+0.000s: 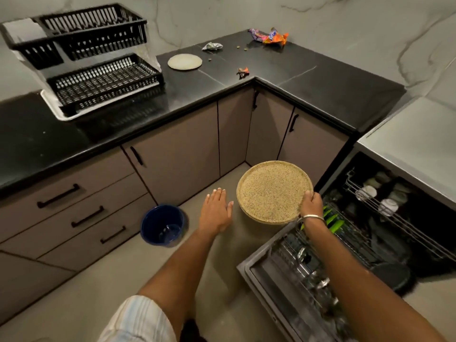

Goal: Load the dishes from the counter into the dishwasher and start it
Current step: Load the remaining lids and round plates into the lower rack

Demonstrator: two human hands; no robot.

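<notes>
My right hand [311, 203] grips the near right rim of a round speckled beige plate [271, 191], held level in the air over the floor beside the open dishwasher [320, 255]. My left hand [215, 210] hovers flat with straight fingers just left of the plate, not touching it. The dishwasher door is folded down and both racks are pulled out, with cups in the upper rack [385, 201] and metal items in the lower one. A second pale round plate [184, 61] lies on the black counter [308, 77] near the corner.
A black two-tier dish rack [98, 77] stands on the counter at left. Crumpled wrappers [270, 37] and crumbs lie near the back wall. A blue bucket [162, 224] stands on the floor by the drawers. A dark round stool [392, 275] sits beside the dishwasher.
</notes>
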